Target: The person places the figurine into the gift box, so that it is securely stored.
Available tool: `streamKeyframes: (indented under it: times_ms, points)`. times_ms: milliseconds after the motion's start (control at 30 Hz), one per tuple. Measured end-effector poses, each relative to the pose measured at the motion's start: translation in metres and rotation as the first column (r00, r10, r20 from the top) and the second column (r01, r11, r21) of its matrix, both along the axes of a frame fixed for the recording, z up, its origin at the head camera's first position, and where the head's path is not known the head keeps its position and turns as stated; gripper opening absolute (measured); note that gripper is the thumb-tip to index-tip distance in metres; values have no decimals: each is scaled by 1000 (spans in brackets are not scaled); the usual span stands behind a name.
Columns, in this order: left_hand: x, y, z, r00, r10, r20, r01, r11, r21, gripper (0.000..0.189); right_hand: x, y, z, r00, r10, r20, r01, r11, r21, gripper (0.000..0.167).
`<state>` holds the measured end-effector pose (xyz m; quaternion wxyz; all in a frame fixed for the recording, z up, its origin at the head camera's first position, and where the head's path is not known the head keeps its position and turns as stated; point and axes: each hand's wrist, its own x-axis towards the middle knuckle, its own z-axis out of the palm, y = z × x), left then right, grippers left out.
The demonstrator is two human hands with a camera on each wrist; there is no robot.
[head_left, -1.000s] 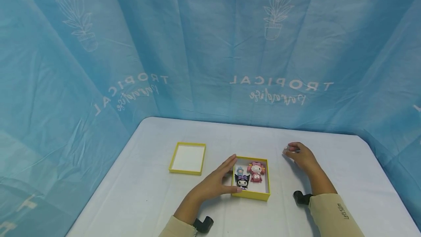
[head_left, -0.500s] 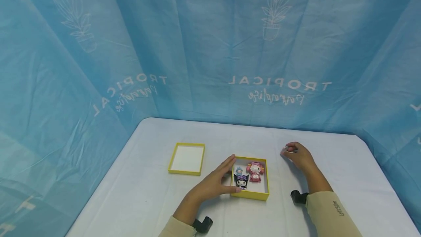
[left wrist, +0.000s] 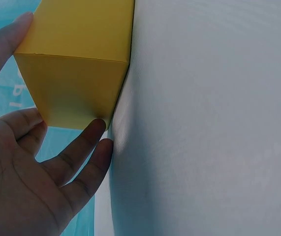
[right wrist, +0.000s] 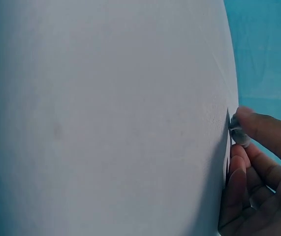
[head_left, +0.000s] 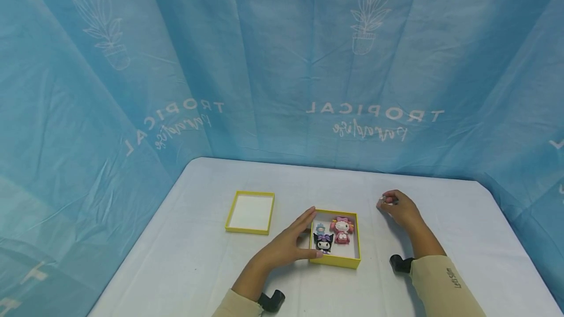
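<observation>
In the head view my left hand (head_left: 286, 244) holds a yellow box (head_left: 337, 261) at its left side, thumb at the front wall and fingers along the left. The box (left wrist: 76, 91) also shows in the left wrist view, where fingertips touch its side. Inside lie a black-and-purple figurine (head_left: 323, 243), a pink figurine (head_left: 342, 230) and a small light-blue figurine (head_left: 320, 229). To the right, my right hand (head_left: 402, 209) pinches a small grey object (right wrist: 238, 132) between thumb and fingers, at the white tabletop. Fingers partly hide it, so its kind is unclear.
A shallow yellow-rimmed box lid (head_left: 250, 212) lies inside-up on the white table (head_left: 198, 258), left of the box. Blue printed curtains (head_left: 273, 62) surround the table's back and sides. Dark wrist devices (head_left: 271, 301) sit at both cuffs.
My right hand has shifted slightly left with the small grey object, turning it a little, then stays nearly still. My left hand, the box and the figurines look unchanged.
</observation>
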<state>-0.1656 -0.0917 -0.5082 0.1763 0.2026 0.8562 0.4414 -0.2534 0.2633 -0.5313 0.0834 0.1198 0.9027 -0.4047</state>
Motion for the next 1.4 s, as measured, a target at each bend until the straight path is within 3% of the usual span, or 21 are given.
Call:
streamKeyframes:
  times_ms: [1000,1400]
  points:
    - [-2,-1,-3,1000,-5,-6,5,1000,-6,102,11,8,-3,997,80,-15,-81,990,-114,51]
    - [-1,-1,-2,1000,-6,-8,6,1000,-7,101,13,9,-6,998,62,-25,-65,983,-170,50]
